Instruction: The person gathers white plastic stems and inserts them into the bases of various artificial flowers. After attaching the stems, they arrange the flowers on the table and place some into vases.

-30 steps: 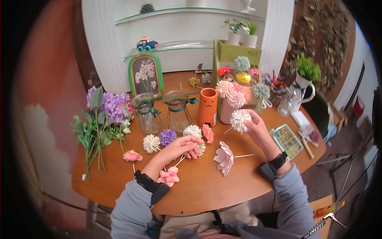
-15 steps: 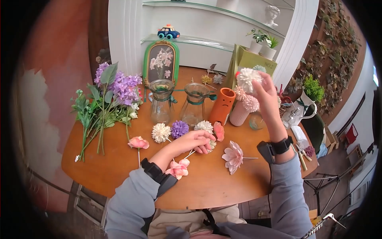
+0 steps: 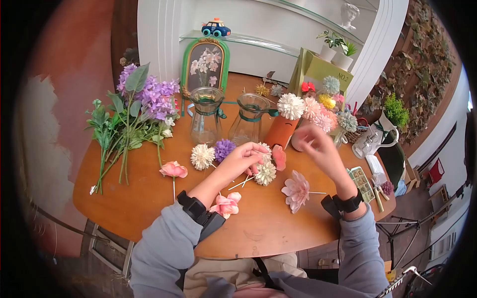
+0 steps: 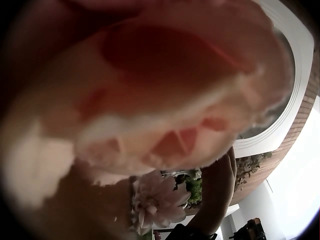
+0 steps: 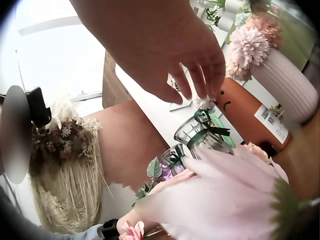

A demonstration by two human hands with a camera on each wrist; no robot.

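Observation:
A white pompom flower (image 3: 290, 106) stands in the orange vase with a frowning face (image 3: 281, 132), its head above the rim. Just right of that vase my right hand (image 3: 320, 151) is blurred and holds nothing; in the right wrist view the fingers of this hand (image 5: 165, 50) hang apart and bent. My left hand (image 3: 242, 161) lies low over the table, fingers loosely bent, beside white pompom flowers (image 3: 265, 173) and thin stems. A purple pompom (image 3: 224, 149) and another white one (image 3: 202, 157) lie to its left. A blurred pink flower (image 4: 165, 100) fills much of the left wrist view.
Two glass vases (image 3: 206, 116) with green ribbons stand behind the left hand. Purple flowers with leafy stems (image 3: 149, 102) lie at the left. A large pale pink flower (image 3: 296, 191) lies between the forearms, a pink one (image 3: 226, 204) by the left wrist. A sectioned box (image 3: 361, 184) sits right.
The white pompom flower went from my right hand into the orange vase. My right hand let go and came down towards me. The left hand stayed by the flowers; the head view shifted.

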